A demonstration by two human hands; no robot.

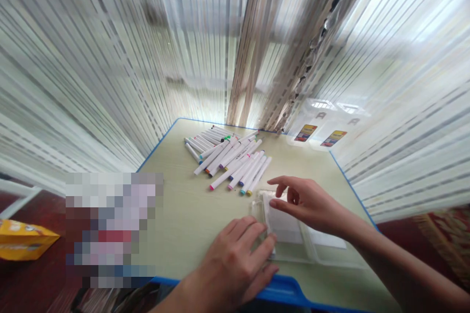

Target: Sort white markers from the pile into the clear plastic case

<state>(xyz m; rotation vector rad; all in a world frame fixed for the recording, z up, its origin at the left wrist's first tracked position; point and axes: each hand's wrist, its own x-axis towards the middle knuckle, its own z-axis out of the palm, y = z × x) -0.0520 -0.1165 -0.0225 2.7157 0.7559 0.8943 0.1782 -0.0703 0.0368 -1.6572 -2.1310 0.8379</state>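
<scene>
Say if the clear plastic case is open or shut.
Open, it seems: the clear plastic case lies spread flat in two halves, white sheets uncovered.

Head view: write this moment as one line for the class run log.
left hand: on edge of clear plastic case | right hand: fingertips at white sheet | nearby: white markers on blue-edged desk

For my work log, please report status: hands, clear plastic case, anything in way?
Left hand against clear plastic case edge. Right hand fingertips on white insert. Marker pens beyond, not in way.
</scene>
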